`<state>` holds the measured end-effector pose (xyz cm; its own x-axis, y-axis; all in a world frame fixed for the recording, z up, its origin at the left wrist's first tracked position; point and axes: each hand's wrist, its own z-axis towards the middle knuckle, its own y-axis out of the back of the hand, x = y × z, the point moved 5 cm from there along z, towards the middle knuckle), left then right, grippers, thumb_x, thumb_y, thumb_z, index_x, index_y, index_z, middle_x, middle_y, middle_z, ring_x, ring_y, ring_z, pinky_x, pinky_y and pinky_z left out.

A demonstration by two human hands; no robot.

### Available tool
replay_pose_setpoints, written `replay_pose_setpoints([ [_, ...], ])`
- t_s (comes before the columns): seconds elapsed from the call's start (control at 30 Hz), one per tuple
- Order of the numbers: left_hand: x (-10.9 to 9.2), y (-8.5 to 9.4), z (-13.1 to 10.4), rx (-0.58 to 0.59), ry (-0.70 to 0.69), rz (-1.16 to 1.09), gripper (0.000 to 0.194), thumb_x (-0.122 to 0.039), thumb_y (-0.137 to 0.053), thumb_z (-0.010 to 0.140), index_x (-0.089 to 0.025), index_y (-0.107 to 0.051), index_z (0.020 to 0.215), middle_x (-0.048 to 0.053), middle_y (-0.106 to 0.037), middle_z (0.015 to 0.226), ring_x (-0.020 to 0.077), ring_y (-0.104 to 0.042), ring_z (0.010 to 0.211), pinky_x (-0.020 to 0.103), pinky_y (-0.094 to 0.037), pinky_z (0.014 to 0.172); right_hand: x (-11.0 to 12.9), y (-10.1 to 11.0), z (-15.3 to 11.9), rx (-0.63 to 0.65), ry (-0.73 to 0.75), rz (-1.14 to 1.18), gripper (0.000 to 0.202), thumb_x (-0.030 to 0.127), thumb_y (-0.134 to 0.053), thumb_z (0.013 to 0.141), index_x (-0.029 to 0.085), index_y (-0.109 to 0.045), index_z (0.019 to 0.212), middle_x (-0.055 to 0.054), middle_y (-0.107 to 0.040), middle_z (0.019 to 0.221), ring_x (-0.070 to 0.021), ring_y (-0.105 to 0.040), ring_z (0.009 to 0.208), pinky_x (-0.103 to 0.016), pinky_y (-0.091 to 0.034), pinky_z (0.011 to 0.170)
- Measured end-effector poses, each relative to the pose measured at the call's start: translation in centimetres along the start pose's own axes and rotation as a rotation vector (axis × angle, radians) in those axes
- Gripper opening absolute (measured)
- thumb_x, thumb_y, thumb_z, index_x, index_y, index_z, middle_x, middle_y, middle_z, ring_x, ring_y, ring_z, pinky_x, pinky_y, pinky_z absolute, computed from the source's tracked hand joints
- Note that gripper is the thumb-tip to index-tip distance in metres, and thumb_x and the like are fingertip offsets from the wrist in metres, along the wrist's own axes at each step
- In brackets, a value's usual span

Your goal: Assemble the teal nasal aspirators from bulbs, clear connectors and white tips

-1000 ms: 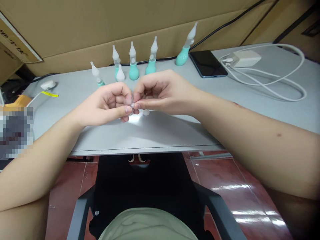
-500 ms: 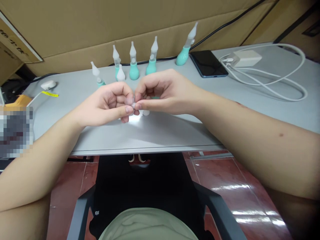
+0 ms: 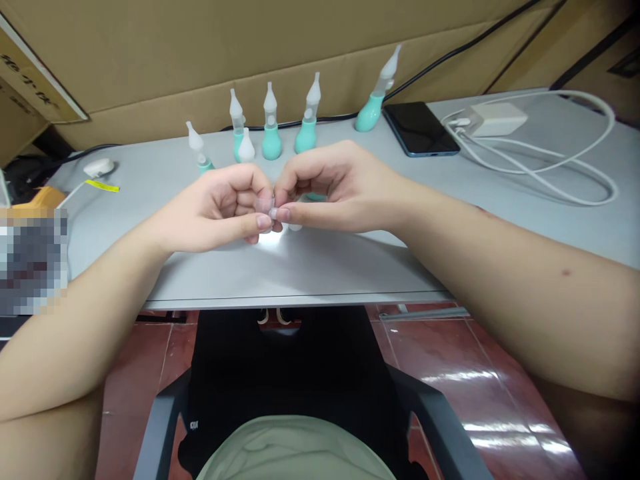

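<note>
Left hand [image 3: 213, 217], right hand [image 3: 345, 190] pinch clear part [image 3: 270, 206] from 9, 3 o'clock, likely steadying; bulbs [image 3: 271, 143] near 12, probably for elbow-room.

Clear piece [image 3: 265, 205] — teal bulbs [image 3: 271, 144], white tips [image 3: 270, 101], grey table [image 3: 300, 273], black phone [image 3: 421, 129]

The location is a compact indoor workstation, of an office or light-workshop type; which of the two cannot be determined. Indicators are a flat, light-grey desk [image 3: 300, 275], brown cardboard panels [image 3: 240, 47] along its rear edge, and glossy, dark-red floor tiles [image 3: 440, 350] below. The desk carries several teal, bulb-shaped units with white, tapered tips [image 3: 271, 142], a black, rectangular phone [image 3: 421, 129] and a white, block-shaped charger [image 3: 499, 119] with coiled cable.
</note>
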<state>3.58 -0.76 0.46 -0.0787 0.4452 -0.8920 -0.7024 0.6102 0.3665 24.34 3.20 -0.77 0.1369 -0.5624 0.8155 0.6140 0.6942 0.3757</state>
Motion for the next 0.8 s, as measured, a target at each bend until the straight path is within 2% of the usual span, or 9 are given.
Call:
replay_pose_setpoints([
  [0.2, 0.55, 0.21, -0.09, -0.017, 0.061, 0.025, 0.041, -0.052, -0.101, 0.12, -0.021, -0.077, 0.108, 0.006, -0.089, 0.1, 0.0166, -0.089, 0.083, 0.024, -0.078, 0.076, 0.23, -0.09, -0.02, -0.002, 0.004, -0.026, 0.029, 0.043, -0.097, 0.113, 0.021, -0.08, 0.105, -0.005, -0.085, 0.1, -0.0196, -0.078, 0.094, -0.035, -0.069, 0.091],
  [0.37, 0.6, 0.21, -0.17, -0.027, 0.033, 0.039, 0.032, -0.044, -0.099, 0.121, -0.022, -0.079, 0.109, 0.004, -0.087, 0.1, 0.0142, -0.089, 0.086, 0.018, -0.076, 0.077, 0.25, -0.18, -0.07, 0.022, 0.025, -0.066, 0.027, 0.041, -0.091, 0.119, 0.019, -0.079, 0.108, -0.005, -0.084, 0.1, -0.0188, -0.078, 0.096, -0.034, -0.068, 0.094],
  [0.53, 0.46, 0.11, -0.04, -0.049, 0.043, -0.013, 0.037, -0.036, -0.113, 0.106, -0.022, -0.079, 0.105, 0.003, -0.085, 0.1, 0.0142, -0.088, 0.085, 0.017, -0.075, 0.076, 0.39, -0.17, 0.06, 0.025, 0.035, -0.093, 0.023, 0.037, -0.088, 0.119, 0.02, -0.079, 0.106, -0.005, -0.083, 0.1, -0.0197, -0.077, 0.096, -0.035, -0.067, 0.092],
  [0.8, 0.87, 0.04, -0.21, -0.071, 0.094, 0.021, 0.047, -0.052, -0.113, 0.105, -0.023, -0.076, 0.103, 0.006, -0.086, 0.098, 0.0181, -0.088, 0.086, 0.022, -0.076, 0.075, 0.51, -0.08, -0.05, 0.026, 0.068, -0.144, 0.015, 0.027, -0.083, 0.119, 0.018, -0.08, 0.107, -0.003, -0.084, 0.102, -0.0161, -0.076, 0.096, -0.031, -0.065, 0.091],
])
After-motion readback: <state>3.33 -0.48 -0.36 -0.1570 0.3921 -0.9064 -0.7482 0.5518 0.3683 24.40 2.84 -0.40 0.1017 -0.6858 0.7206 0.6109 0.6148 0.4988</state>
